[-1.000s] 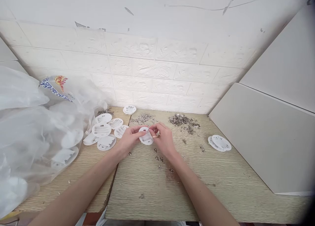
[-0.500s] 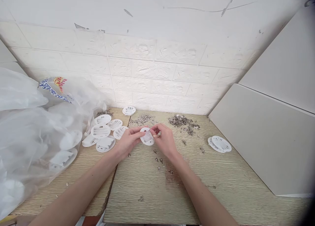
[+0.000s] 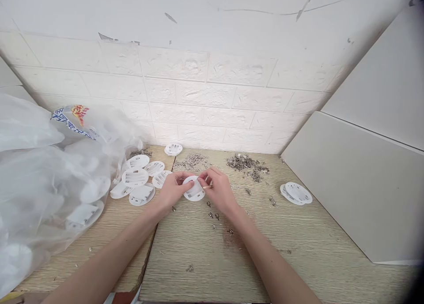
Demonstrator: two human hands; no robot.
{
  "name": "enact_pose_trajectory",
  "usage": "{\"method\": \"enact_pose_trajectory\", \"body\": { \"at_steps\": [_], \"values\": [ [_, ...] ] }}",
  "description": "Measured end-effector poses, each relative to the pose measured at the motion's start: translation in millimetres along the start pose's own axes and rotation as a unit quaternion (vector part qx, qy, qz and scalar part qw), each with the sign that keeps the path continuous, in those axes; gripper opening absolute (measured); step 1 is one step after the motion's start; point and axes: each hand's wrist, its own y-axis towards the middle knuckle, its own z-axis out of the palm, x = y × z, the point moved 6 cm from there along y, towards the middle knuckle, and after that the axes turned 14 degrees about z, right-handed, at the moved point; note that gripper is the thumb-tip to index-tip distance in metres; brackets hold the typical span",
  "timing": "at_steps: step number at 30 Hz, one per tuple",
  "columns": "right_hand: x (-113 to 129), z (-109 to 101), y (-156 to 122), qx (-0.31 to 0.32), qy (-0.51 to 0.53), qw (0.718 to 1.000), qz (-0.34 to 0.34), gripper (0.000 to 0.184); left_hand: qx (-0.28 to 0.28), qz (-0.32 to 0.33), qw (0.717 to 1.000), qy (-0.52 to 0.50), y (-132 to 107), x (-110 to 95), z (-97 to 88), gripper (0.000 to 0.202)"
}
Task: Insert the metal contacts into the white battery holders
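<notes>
Both hands meet over the middle of the wooden table [image 3: 298,246]. My left hand [image 3: 172,190] grips a round white plastic disc [image 3: 194,192] by its left edge, thumb on top. My right hand [image 3: 219,188] is closed in a pinch at the disc's right side, with a thin tan stick poking out between its fingers toward the disc. I cannot tell whether it also holds a small metal part. Several loose small metal clips [image 3: 214,215] lie on the table just below the hands.
Several white discs [image 3: 139,180] lie left of the hands, one more disc [image 3: 173,149] by the wall, two stacked discs [image 3: 296,193] at right. Two heaps of metal bits [image 3: 247,163] sit at the back. A big clear plastic bag [image 3: 46,180] fills the left. A white panel [image 3: 357,180] leans at right.
The disc has tipped a little flatter and lower in my hands, and both hands have shifted slightly toward me. Nothing else has moved.
</notes>
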Motion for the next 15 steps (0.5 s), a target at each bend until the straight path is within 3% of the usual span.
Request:
{"method": "enact_pose_trajectory", "body": {
  "at_steps": [9, 15],
  "values": [
    [-2.4, -1.6, 0.3, -0.007, -0.018, 1.0, -0.02, 0.01, 0.018, 0.002, 0.999, -0.026, 0.4, 4.5, 1.2, 0.035],
    [-7.7, -5.3, 3.9, -0.026, 0.002, 1.0, -0.004, 0.01, 0.046, -0.025, 0.984, -0.17, 1.4, 8.7, 7.5, 0.032]
  ]
}}
